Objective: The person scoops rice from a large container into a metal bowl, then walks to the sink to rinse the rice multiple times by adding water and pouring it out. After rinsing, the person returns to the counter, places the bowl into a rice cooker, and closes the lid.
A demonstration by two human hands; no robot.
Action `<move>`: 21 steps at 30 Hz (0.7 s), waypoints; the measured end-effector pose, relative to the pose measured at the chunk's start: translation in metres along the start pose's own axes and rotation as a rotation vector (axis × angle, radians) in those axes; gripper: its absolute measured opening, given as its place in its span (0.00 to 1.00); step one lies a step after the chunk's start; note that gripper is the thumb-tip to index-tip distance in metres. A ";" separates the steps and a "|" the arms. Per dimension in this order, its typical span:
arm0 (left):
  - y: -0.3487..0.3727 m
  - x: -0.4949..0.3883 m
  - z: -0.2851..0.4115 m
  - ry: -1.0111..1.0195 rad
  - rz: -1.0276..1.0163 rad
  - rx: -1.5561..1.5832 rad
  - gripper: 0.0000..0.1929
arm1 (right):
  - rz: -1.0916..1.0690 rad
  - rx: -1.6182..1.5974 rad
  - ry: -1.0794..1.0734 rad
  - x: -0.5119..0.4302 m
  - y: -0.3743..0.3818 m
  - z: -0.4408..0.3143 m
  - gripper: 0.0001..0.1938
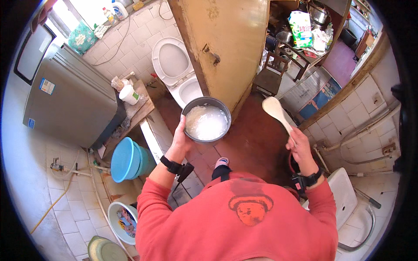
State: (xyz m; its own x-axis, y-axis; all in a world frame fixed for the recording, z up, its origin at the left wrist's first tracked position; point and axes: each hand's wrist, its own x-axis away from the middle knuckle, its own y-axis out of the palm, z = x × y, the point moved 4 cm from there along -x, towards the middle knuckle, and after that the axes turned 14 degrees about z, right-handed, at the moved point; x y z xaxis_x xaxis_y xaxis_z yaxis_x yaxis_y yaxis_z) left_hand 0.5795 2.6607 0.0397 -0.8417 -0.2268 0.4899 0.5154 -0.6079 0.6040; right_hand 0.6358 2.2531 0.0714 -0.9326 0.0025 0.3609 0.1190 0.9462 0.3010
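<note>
A round grey pot (214,141) is in my left hand (181,138), whose thumb lies over the near-left rim. White, wet-looking contents that resemble rice (209,122) cover the inside of the pot; the exact makeup cannot be told. My right hand (298,145) grips the handle of a pale rice paddle (273,109), its broad end pointing up and to the left. The paddle is held apart from the pot, to its right. Both hands are in front of my body at about the same height.
Beyond the pot stand a white toilet (173,60) with its lid down and a worn wooden door (225,42). Blue basins (122,160) and a washing machine (75,98) are at left. A white sink (341,195) is at right. A small chair (267,80) stands past the doorway.
</note>
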 end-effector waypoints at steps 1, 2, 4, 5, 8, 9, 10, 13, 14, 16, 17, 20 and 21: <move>-0.009 -0.007 0.007 0.027 0.017 -0.026 0.32 | 0.022 -0.013 -0.007 -0.002 -0.012 0.000 0.18; -0.017 -0.015 0.014 0.048 0.020 -0.043 0.32 | 0.097 -0.005 -0.018 -0.005 -0.025 0.002 0.18; -0.033 -0.034 0.031 0.088 0.056 -0.107 0.33 | 0.135 0.020 -0.077 -0.008 -0.050 0.002 0.17; -0.041 -0.043 0.038 0.089 0.053 -0.085 0.32 | 0.172 -0.018 -0.065 -0.010 -0.063 0.004 0.17; -0.064 -0.073 0.063 0.056 0.082 -0.049 0.33 | 0.369 -0.061 -0.072 -0.018 -0.099 0.009 0.16; -0.071 -0.086 0.074 0.054 0.124 -0.074 0.33 | 0.434 -0.095 -0.086 -0.021 -0.108 0.010 0.15; -0.076 -0.099 0.084 0.046 0.148 -0.088 0.33 | 0.490 -0.118 -0.072 -0.023 -0.116 0.011 0.15; -0.085 -0.139 0.113 0.065 0.205 -0.165 0.35 | 0.630 -0.185 -0.093 -0.030 -0.128 0.010 0.14; -0.086 -0.154 0.125 0.079 0.217 -0.189 0.35 | 0.604 -0.154 -0.142 -0.033 -0.127 0.007 0.12; -0.088 -0.182 0.145 0.094 0.230 -0.216 0.35 | 0.611 -0.175 -0.175 -0.039 -0.123 0.003 0.11; -0.089 -0.196 0.155 0.101 0.213 -0.227 0.35 | 0.618 -0.186 -0.191 -0.042 -0.120 0.002 0.10; -0.093 -0.238 0.176 0.082 0.234 -0.243 0.31 | 0.675 -0.195 -0.210 -0.049 -0.109 0.003 0.08; -0.094 -0.251 0.183 0.085 0.242 -0.257 0.31 | 0.668 -0.216 -0.220 -0.051 -0.105 0.004 0.08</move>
State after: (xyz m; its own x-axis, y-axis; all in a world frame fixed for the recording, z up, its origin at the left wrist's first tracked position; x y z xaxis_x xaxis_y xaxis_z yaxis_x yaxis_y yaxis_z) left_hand 0.7717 2.9145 -0.0254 -0.7163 -0.4434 0.5388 0.6532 -0.6978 0.2941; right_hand 0.6693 2.1547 0.0184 -0.6820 0.6422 0.3499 0.7290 0.6356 0.2542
